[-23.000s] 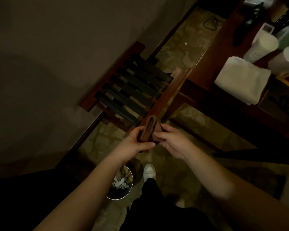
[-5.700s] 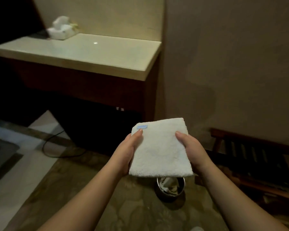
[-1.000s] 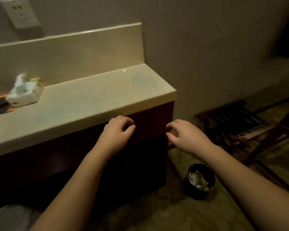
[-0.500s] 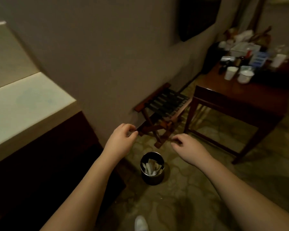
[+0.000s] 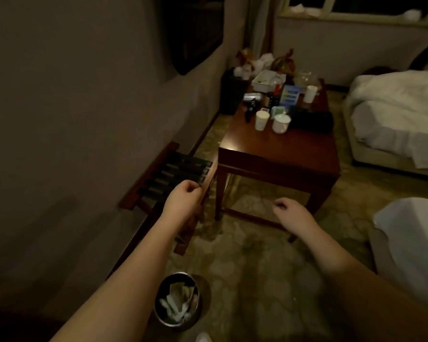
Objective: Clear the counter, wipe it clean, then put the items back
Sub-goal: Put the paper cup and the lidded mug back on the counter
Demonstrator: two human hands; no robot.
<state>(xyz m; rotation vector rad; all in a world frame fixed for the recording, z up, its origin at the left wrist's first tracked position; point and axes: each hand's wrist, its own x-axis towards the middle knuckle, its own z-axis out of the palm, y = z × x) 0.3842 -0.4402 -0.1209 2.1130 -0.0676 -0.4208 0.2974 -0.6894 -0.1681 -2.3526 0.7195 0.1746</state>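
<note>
Dim room, head view looking down and forward. Both arms reach out over the floor [image 5: 245, 255], bare forearms in frame.

Left hand [image 5: 183, 198]: held in front of the near end of the rack [image 5: 173, 174]. Fingers loosely curled, thumb close to the fingertips. Nothing seen in the hand. Whether it touches the rack's front rail cannot be told; the two overlap in view.

Right hand [image 5: 289, 211]: in the air in front of the table [image 5: 277, 154], below the tabletop's level in the frame. Fingers loosely curled, nothing held.

Task items: the cleared things stand on the table, crowded at its far half. Nearest the hands are a cup [image 5: 262, 120] and, just beside it on the right, a lidded mug [image 5: 281, 123]. Behind them: a hair dryer [image 5: 252, 101], a blue box [image 5: 290, 95], a second cup [image 5: 309, 94], a dark bag [image 5: 311, 120] at the right side. Other small items further back are too blurred to name. The near half of the tabletop is bare wood. The counter itself is out of frame.

Surroundings: bin [image 5: 178, 302] on the floor between the forearms, close to the viewer, with crumpled white paper inside. The rack stands against the wall [image 5: 84, 95], left of the table and near it. Bed [image 5: 395, 114] with white bedding to the right of the table.
</note>
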